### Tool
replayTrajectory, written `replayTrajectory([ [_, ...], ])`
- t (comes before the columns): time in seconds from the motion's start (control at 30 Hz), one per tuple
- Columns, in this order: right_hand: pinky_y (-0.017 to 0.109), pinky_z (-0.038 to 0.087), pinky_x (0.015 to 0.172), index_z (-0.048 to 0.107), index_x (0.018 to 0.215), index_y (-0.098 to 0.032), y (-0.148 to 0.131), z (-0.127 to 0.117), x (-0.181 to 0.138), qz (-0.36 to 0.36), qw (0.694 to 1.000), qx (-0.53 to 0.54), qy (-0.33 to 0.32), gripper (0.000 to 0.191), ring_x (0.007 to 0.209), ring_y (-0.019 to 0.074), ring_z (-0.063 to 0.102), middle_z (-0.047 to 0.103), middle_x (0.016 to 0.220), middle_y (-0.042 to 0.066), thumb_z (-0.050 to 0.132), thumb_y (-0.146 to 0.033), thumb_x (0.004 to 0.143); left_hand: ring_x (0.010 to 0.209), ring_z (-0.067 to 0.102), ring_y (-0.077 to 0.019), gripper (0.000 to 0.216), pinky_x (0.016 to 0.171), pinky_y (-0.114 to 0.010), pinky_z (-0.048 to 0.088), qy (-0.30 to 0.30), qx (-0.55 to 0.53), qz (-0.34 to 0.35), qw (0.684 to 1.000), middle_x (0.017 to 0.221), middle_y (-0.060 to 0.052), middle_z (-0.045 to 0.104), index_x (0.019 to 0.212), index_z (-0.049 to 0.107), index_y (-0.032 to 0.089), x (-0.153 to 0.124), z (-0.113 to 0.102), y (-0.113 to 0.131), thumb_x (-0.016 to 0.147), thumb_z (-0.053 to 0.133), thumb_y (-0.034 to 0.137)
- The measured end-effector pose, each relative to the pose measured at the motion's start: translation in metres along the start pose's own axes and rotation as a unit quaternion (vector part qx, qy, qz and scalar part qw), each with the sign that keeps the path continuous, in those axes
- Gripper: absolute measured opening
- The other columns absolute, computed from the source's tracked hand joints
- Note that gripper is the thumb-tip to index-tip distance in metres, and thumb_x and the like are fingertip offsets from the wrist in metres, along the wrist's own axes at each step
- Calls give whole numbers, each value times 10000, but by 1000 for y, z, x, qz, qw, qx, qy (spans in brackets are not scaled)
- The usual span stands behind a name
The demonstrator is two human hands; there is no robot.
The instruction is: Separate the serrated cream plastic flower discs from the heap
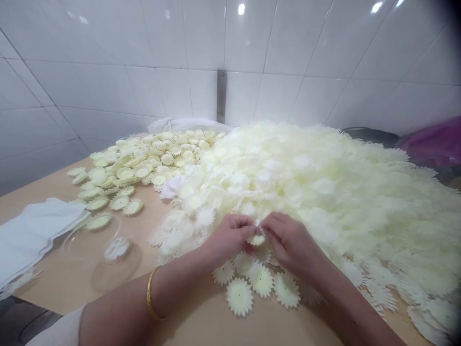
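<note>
My left hand [230, 239] and my right hand [288, 242] meet at the near edge of a big heap of cream fabric flower petals [324, 192]. Both pinch one small petal piece [257, 239] between their fingertips. A gold bangle [151, 302] sits on my left wrist. Several loose flat petal discs [239, 295] lie on the brown table [201, 327] just below my hands.
A second pile of stacked, yellower petal discs [144, 163] lies at the back left. A clear glass bowl [108, 252] and white cloth [32, 230] sit at the left. White tiled walls stand behind; a purple bag [435, 142] is at the far right.
</note>
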State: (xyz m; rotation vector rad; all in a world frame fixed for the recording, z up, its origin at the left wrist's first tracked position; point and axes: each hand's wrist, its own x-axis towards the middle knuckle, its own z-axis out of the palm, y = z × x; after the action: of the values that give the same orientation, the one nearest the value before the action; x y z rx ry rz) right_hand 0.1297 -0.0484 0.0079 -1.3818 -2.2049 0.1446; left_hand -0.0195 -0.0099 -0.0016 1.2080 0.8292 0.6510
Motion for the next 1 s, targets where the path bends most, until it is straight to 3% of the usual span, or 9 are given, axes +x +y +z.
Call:
replayTrajectory([
  [0.4, 243, 402, 565, 572, 723, -158, -1, -2, 1, 0, 998, 59, 3, 196, 609, 113, 498, 539, 689, 25, 416, -118, 835, 561, 510, -100, 253, 549, -256, 450, -8, -1, 12, 1000, 650, -9, 519, 675, 602, 122, 0, -4, -2, 682, 608, 375],
  [0.67, 260, 378, 570, 514, 673, -150, -3, -3, 1, 4, 1000, 5, 3, 202, 612, 128, 454, 508, 662, 28, 396, -69, 815, 593, 530, -107, 165, 576, -250, 468, -14, -34, 13, 999, 648, -16, 543, 680, 624, 115, -1, -1, -2, 652, 638, 276],
  [1.0, 237, 343, 532, 475, 663, -154, -1, 0, 0, 11, 1000, -6, 9, 192, 577, 120, 425, 486, 649, 23, 377, -55, 794, 601, 546, -103, 175, 596, -267, 487, -43, -60, 20, 997, 667, -17, 545, 689, 611, 108, 0, -2, -3, 685, 642, 279],
])
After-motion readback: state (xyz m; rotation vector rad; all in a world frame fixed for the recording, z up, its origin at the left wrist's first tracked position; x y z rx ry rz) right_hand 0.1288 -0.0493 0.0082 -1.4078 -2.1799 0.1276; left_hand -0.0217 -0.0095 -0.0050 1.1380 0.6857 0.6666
